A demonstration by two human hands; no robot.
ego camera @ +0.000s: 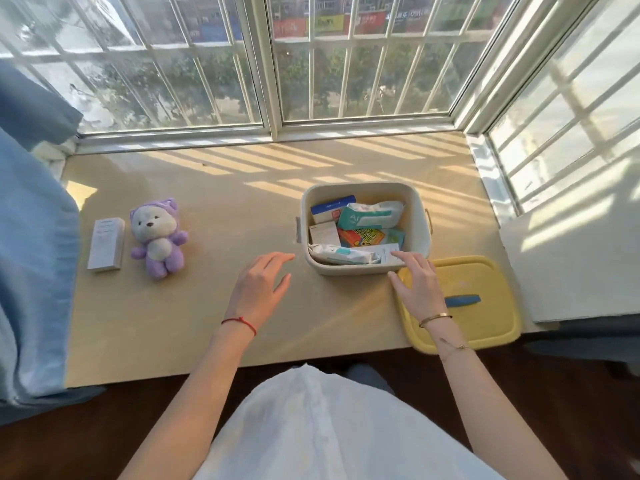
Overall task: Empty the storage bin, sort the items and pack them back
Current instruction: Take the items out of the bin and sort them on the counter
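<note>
A cream storage bin (420, 202) stands open on the window ledge, right of centre. Inside lie several packs: a white wipes pack (346, 254), a green-and-white pack (370, 214), a colourful packet (362, 236) and small boxes. My right hand (417, 284) rests with straight fingers on the bin's near right rim, fingertips at the paper inside. My left hand (259, 285) hovers open just left of the bin, holding nothing. A purple plush bear (157, 237) and a white box (105, 244) lie on the ledge at the left.
The bin's yellow lid (485, 317) with a blue handle lies at the ledge's front right edge, under my right wrist. A blue curtain (31, 237) hangs at the left. Window frames bound the ledge at the back and right.
</note>
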